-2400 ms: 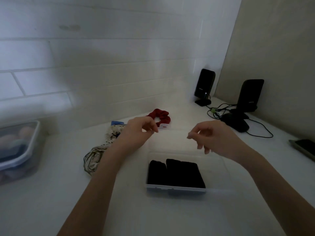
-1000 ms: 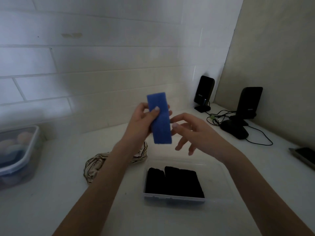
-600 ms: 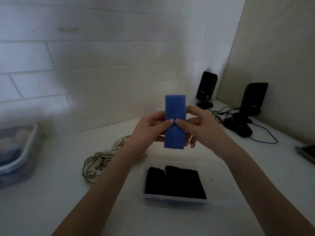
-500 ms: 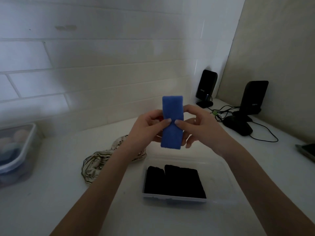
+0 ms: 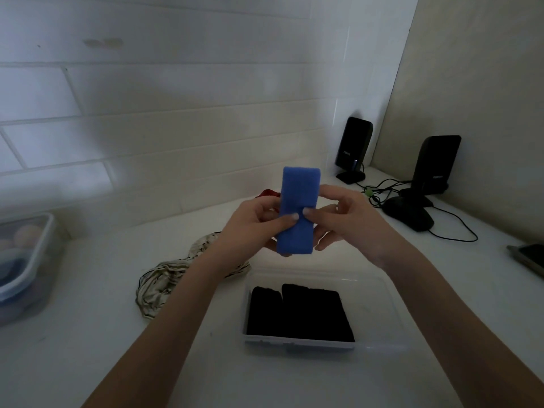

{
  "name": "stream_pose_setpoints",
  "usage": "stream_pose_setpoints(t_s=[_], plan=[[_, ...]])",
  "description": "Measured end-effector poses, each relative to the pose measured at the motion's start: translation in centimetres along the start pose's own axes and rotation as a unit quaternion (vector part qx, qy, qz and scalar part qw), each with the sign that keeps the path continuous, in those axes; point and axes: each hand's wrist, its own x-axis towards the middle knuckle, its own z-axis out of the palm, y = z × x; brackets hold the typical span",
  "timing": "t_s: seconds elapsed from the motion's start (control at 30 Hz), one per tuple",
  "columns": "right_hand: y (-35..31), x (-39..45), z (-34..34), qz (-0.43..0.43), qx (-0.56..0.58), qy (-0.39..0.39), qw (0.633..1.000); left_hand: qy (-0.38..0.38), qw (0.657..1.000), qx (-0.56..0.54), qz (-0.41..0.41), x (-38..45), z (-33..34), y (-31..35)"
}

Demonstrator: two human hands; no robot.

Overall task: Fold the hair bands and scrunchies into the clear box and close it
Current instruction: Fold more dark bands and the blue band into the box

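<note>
- The left hand [image 5: 253,228] grips the blue hair band [image 5: 298,210] from its left side: the thumb lies across the front of the band at about mid-height, and the other fingers curl round behind it.
- The right hand [image 5: 350,219] grips the same band from the right, its thumb pressed on the front so that the two thumb tips almost meet at the middle of the fabric; its index finger curls over the band's right edge higher up, and the lower fingers spread out behind.
- The blue hair band stands roughly upright in the air, a flat strip held above the far edge of the clear box [image 5: 379,293], touching nothing but the two hands.
- The clear box sits open on the white counter [image 5: 88,363], near the person; folded black hair bands [image 5: 300,313] lie side by side in its left part.
- A striped cream hair band [image 5: 164,281] lies bunched on the counter just left of the box, partly hidden by the left forearm.
- A red scrunchie [image 5: 268,193] shows only as a small patch behind the left hand.
- A lidded plastic container [image 5: 26,269] stands at the left edge of the view.
- Two black speakers [image 5: 353,148] and a black mouse [image 5: 409,214] with cables sit at the far right corner, well apart from the hands.
</note>
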Motion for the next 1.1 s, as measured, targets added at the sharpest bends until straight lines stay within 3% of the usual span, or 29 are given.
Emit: stream_pose_setpoints(t_s=[0.5, 0.67, 0.77, 0.87, 0.97, 1.1], plan=[[-0.2, -0.1, 0.2, -0.055, -0.043, -0.033, 0.997, 0.004, 1.000, -0.029, -0.006, 0.2, -0.2, 0.1], [0.2, 0.2, 0.4, -0.066, -0.043, -0.006, 0.997, -0.018, 0.985, -0.120, -0.120, 0.9, -0.2, 0.6], [0.3, 0.1, 0.5, -0.074, -0.049, 0.014, 0.996, -0.046, 0.996, -0.061, -0.048, 0.6, -0.2, 0.1], [0.0, -0.1, 0.2, -0.039, 0.007, 0.010, 0.999, -0.027, 0.999, -0.019, 0.004, 0.2, -0.1, -0.2], [0.0, -0.2, -0.5, -0.002, 0.073, -0.026, 0.997, -0.001, 0.999, -0.032, -0.009, 0.5, -0.2, -0.3], [0.5, 0.1, -0.8, -0.003, 0.018, -0.057, 0.998, -0.035, 0.995, -0.079, -0.052, 0.8, -0.3, -0.5]])
